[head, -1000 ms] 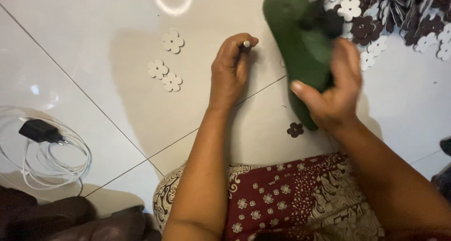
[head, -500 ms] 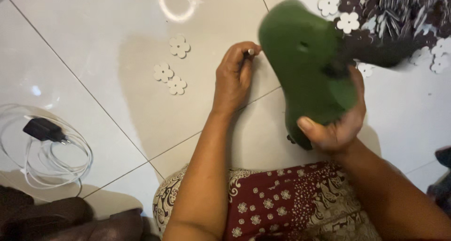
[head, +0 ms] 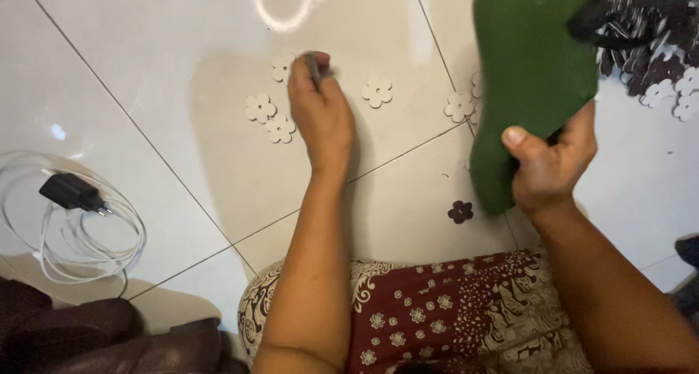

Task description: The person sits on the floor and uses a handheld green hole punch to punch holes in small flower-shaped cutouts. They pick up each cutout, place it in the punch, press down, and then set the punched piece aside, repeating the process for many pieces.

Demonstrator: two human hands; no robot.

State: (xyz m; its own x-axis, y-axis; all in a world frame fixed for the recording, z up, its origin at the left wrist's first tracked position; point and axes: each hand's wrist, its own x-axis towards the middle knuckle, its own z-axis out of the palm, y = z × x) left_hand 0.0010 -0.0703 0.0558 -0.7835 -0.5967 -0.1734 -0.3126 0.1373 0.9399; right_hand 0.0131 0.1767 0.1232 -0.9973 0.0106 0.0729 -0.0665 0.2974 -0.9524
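My right hand (head: 552, 166) grips the heel end of a green flip-flop sandal (head: 530, 75), lifted with its sole facing me and its black strap at the upper right. My left hand (head: 320, 112) rests on the white tiled floor, fingers closed around a small dark metal tool (head: 314, 64) held upright. Small white flower-shaped cut-outs lie around that hand: two to its left (head: 269, 117), one by its fingertips (head: 282, 65), one to its right (head: 377, 92).
A pile of white and dark flower cut-outs (head: 659, 68) lies at the upper right. One dark flower (head: 460, 211) sits near my knee. A black charger with coiled white cable (head: 73, 199) lies at the left. Patterned red cloth (head: 451, 316) covers my lap.
My left hand with the tool has slid left, next to the white flowers. My right hand has raised the sandal higher and turned its sole toward me.
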